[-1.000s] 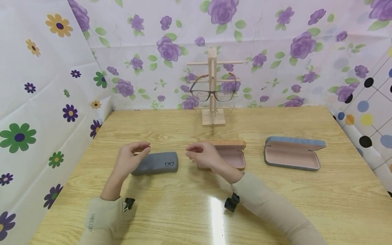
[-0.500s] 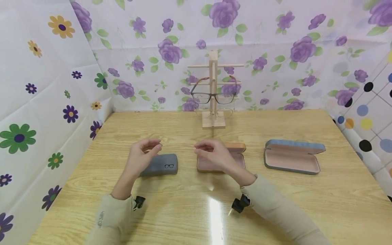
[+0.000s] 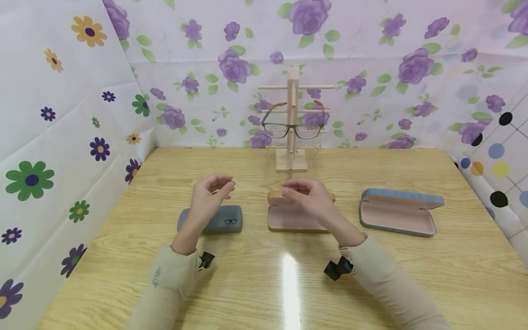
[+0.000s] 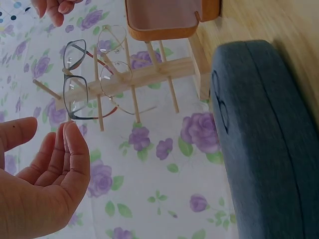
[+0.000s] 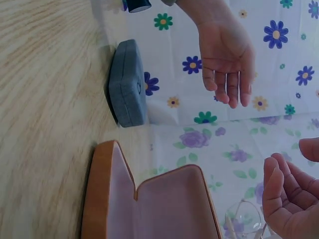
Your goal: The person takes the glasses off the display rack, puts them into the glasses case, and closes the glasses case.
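Note:
My left hand (image 3: 212, 195) hovers, fingers loosely bent and holding nothing, above a closed grey-blue glasses case (image 3: 227, 213). Part of that case is hidden behind the hand and wrist. Over an open orange-brown glasses case (image 3: 288, 219) with a pink lining, my right hand (image 3: 307, 197) also holds nothing, fingers loosely curved. Beyond both hands, dark-framed eyeglasses (image 3: 291, 126) with reddish-brown temple tips hang on a wooden display stand (image 3: 293, 94). Thin wire-rimmed eyeglasses (image 3: 309, 146) sit lower on its pegs. The left wrist view shows the left thumb apart from the fingers (image 4: 75, 154).
An open blue glasses case (image 3: 398, 215), also lined in pink, lies on the right of the wooden table (image 3: 247, 279). Flowered sheeting (image 3: 185, 55) covers the back and left sides, and dotted sheeting (image 3: 511, 151) the right. Black wrist devices (image 3: 339, 268) sit at both cuffs.
Both hands have moved forward and to the right, towards the stand, and more of the closed case's left end now shows. The cases and eyeglasses have stayed put.

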A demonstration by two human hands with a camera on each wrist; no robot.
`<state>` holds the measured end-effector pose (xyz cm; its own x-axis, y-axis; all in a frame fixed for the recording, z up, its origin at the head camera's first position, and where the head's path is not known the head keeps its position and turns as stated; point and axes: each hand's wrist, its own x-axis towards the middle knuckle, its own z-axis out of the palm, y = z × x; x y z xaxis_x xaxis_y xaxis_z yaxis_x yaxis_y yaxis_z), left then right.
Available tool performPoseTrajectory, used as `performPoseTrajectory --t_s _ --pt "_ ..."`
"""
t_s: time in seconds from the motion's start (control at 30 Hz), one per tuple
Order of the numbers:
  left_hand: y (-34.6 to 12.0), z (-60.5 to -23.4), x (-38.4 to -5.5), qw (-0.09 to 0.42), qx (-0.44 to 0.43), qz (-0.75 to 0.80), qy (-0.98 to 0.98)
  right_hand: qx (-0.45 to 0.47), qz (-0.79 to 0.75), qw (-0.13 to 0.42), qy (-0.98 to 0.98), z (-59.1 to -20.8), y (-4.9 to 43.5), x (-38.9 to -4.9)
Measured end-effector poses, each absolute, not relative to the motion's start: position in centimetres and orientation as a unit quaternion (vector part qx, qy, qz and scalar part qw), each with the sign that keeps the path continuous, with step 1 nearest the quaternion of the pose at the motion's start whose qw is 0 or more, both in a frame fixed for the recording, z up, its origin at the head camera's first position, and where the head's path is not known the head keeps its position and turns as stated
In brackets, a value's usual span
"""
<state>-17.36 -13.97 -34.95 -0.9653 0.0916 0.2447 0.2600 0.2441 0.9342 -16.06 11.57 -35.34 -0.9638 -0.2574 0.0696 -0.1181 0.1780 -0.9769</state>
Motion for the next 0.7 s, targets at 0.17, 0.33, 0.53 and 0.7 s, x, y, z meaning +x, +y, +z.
performPoseTrajectory --t_s 0.17,0.33,0.53,0.7 --pt "-13.1 -35.0 -18.1 0.061 -0.112 -0.61 -0.782 -0.112 -0.627 0.041 0.77 -35.3 12.3 -16.4" --pt "-12.3 -34.9 -18.6 0.046 -0.103 -0.622 -0.775 -0.095 -0.62 0.038 0.778 -35.1 13.0 -17.0" --pt "-11.6 -34.6 -19.3 0.039 -0.093 -0.633 -0.768 -0.07 -0.621 0.03 0.78 -35.0 13.7 -17.9" --pt "-10.9 -34.3 -20.3 0.041 -0.08 -0.641 -0.762 -0.052 -0.629 0.008 0.776 -34.7 14.5 -18.7"
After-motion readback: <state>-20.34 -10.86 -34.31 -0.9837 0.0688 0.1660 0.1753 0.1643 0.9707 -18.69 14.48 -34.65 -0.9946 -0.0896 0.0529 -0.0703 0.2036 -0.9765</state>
